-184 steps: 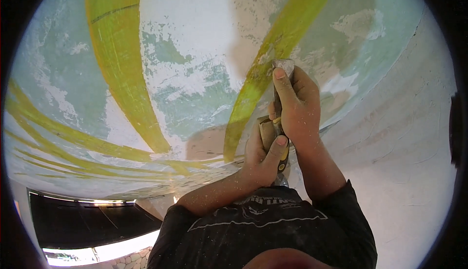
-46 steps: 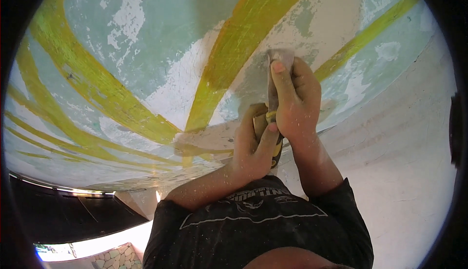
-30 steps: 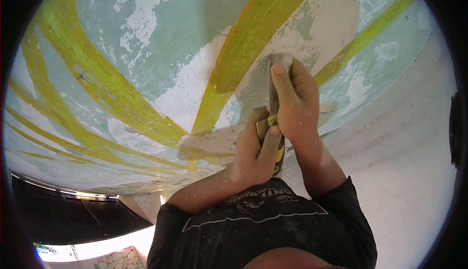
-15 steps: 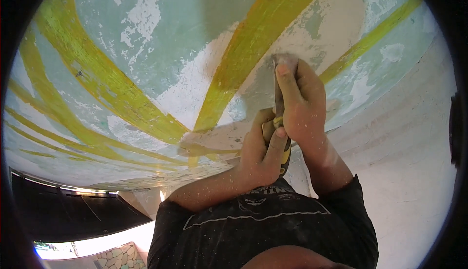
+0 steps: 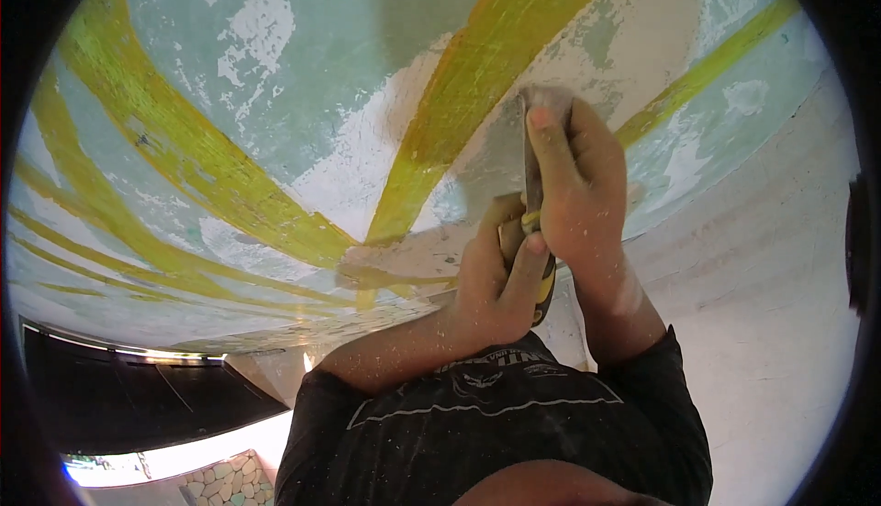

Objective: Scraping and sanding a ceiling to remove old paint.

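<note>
Both my hands grip a scraper (image 5: 546, 297) with a black and yellow handle and a flat metal blade. My left hand (image 5: 491, 281) is closed around the handle, its thumb lying along it. Higher up, my right hand (image 5: 587, 185) is closed on the blade, thumb pressed along its face and fingers behind. The blade's far end touches the painted wall (image 5: 422, 24), on a pale bare patch between two yellow stripes. Its edge is partly hidden by my right fingers. White specks of dust cover both forearms.
Pale green paint with flaked white patches and broad yellow stripes (image 5: 206, 171) covers the wall. A plain whitish wall (image 5: 734, 295) meets it at the right. At lower left are a dark panel (image 5: 110, 396) and a stone-patterned surface (image 5: 229, 483).
Both hands and the scraper have shifted slightly up and to the right along the wall. The grip is the same.
</note>
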`<state>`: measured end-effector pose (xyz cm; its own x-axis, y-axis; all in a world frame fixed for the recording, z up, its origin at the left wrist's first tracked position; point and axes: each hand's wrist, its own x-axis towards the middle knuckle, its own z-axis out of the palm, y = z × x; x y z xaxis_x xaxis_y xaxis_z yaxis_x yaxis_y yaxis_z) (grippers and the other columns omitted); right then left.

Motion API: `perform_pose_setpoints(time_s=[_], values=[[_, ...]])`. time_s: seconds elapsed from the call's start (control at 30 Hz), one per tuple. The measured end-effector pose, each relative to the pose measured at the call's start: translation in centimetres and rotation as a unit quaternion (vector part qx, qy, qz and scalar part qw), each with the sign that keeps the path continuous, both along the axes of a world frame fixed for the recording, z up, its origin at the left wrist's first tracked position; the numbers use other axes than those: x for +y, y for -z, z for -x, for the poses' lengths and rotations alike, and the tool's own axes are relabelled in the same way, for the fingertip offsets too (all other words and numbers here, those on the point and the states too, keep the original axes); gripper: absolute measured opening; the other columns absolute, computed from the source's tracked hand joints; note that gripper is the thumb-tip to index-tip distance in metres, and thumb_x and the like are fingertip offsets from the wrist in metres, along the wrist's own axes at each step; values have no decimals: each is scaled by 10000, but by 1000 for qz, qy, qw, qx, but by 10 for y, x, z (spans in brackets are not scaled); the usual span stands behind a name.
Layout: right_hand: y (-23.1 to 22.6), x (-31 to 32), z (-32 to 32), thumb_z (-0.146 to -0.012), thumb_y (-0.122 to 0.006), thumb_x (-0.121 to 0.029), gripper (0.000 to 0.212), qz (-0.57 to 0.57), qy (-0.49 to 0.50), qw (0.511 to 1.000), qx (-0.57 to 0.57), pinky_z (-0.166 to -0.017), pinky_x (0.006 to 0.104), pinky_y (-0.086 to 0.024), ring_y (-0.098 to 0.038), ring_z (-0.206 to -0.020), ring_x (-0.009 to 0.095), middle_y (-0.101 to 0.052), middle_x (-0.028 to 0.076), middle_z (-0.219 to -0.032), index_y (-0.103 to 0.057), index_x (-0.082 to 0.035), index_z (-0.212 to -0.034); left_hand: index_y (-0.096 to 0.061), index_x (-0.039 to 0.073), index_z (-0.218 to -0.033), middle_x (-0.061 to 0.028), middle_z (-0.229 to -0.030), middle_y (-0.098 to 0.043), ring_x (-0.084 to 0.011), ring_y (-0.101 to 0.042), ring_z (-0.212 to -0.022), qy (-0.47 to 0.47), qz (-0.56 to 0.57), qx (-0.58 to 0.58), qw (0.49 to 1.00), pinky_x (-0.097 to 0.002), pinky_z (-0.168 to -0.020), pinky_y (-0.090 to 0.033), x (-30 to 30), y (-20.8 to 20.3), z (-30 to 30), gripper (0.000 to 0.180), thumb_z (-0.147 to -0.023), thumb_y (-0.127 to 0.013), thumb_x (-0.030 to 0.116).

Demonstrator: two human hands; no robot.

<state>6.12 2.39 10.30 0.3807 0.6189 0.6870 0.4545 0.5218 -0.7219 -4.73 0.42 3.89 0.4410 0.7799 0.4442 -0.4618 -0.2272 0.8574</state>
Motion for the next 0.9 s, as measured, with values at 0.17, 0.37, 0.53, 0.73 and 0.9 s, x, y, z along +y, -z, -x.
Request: perform_pose_setpoints(time_s=[0.17, 0.37, 0.53, 0.73, 0.9], values=[[-14, -2, 5, -991, -545, -198, 247, 38, 18, 998, 41, -487, 216, -274, -347, -570, 16, -447, -64, -644, -549, -47, -795, -401, -38, -1273, -124, -962, -616, -164, -576, -863, 10, 32, 24, 999, -324, -767, -466, 4, -6, 0, 362, -1002, -447, 198], [-7, -3, 5, -989, -544, -184, 235, 53, 6, 998, 21, -472, 209, -272, -347, -553, 11, -442, -61, -638, -542, -51, -795, -400, -41, -1274, -121, -959, -615, -171, -581, -855, 17, 22, 12, 1000, -323, -772, -468, 2, 6, -1, 372, -1001, -467, 205], [-13, -6, 6, -991, -536, -172, 236, 60, -14, 996, 70, -473, 210, -262, -343, -559, 13, -441, -55, -630, -537, -50, -790, -400, -41, -1278, -122, -954, -611, -171, -584, -862, 5, 33, -14, 999, -315, -774, -467, 0, -3, -1, 377, -1000, -472, 203], [-10, -2, 6, -998, -530, -182, 249, 43, 25, 999, -4, -466, 220, -264, -343, -546, 20, -440, -54, -626, -530, -47, -788, -390, -39, -1280, -115, -948, -613, -158, -586, -855, 13, 33, 11, 999, -304, -764, -468, 6, 1, -1, 389, -1004, -469, 224], [5, -6, 9, -1002, -521, -184, 255, 68, 24, 997, 3, -477, 221, -260, -334, -567, 8, -415, -56, -614, -528, -48, -786, -392, -45, -1270, -100, -952, -606, -135, -565, -865, 17, 20, 30, 999, -291, -770, -457, 0, 11, 8, 374, -1007, -465, 212]])
